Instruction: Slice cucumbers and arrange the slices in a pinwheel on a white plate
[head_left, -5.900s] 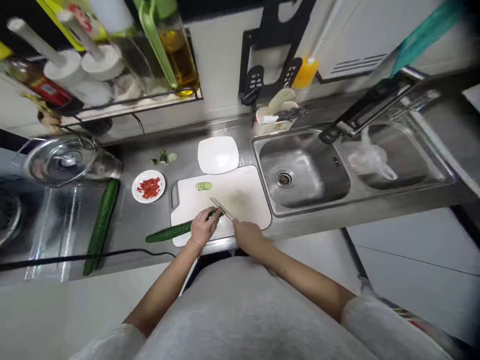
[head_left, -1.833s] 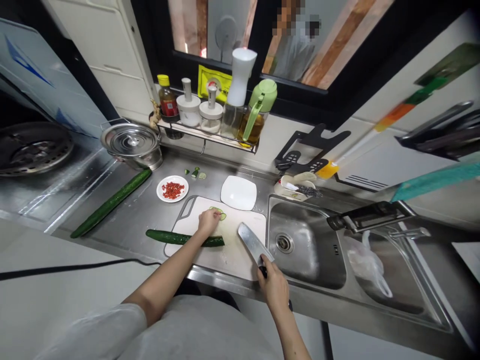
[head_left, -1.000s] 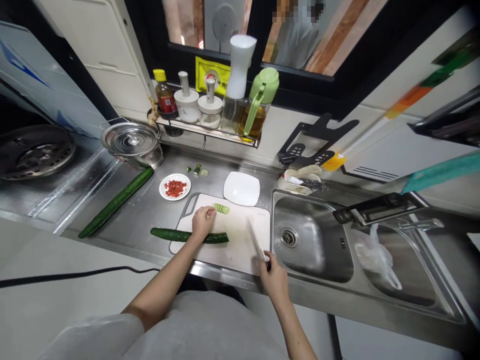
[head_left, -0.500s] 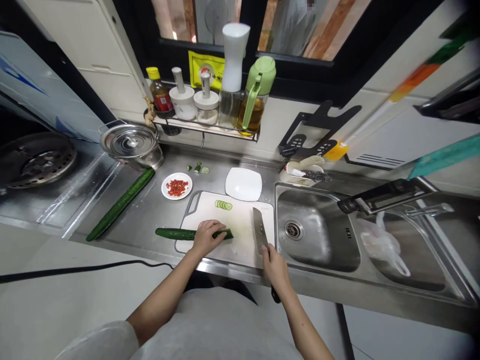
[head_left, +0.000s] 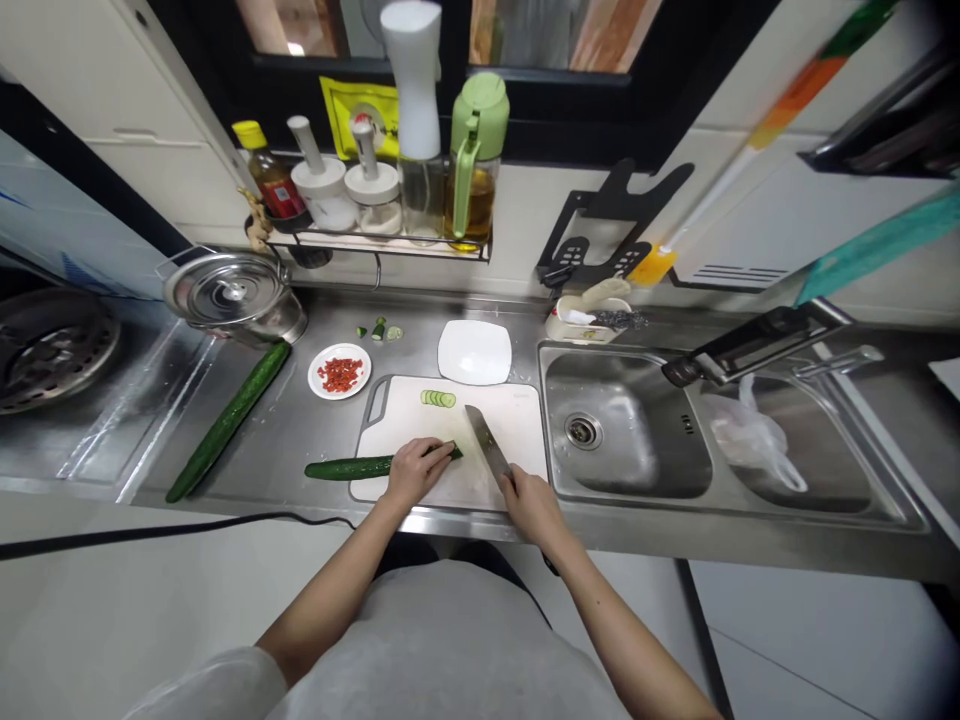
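Note:
My left hand [head_left: 415,470] is closed over a cucumber [head_left: 346,468] near its cut right end. The cucumber lies across the front of a white cutting board [head_left: 390,423], its left end reaching past the board's edge. In my right hand [head_left: 534,507] is the handle of a kitchen knife [head_left: 489,447], its blade slanting up and left over the board, just right of the cucumber's end. A small row of overlapping cucumber slices [head_left: 438,399] rests toward the back of the board.
Behind the board are a white square plate [head_left: 475,352], a dish of chopped red pieces [head_left: 340,372] and cucumber ends [head_left: 379,329]. Another whole cucumber [head_left: 229,422] lies left, by a lidded steel pot [head_left: 234,296]. A sink [head_left: 626,425] adjoins on the right; bottles stand on a rack [head_left: 382,243].
My right hand has brought the knife left across the board, closer to the cucumber's cut end. My left hand stays on the cucumber. The camera view has shifted.

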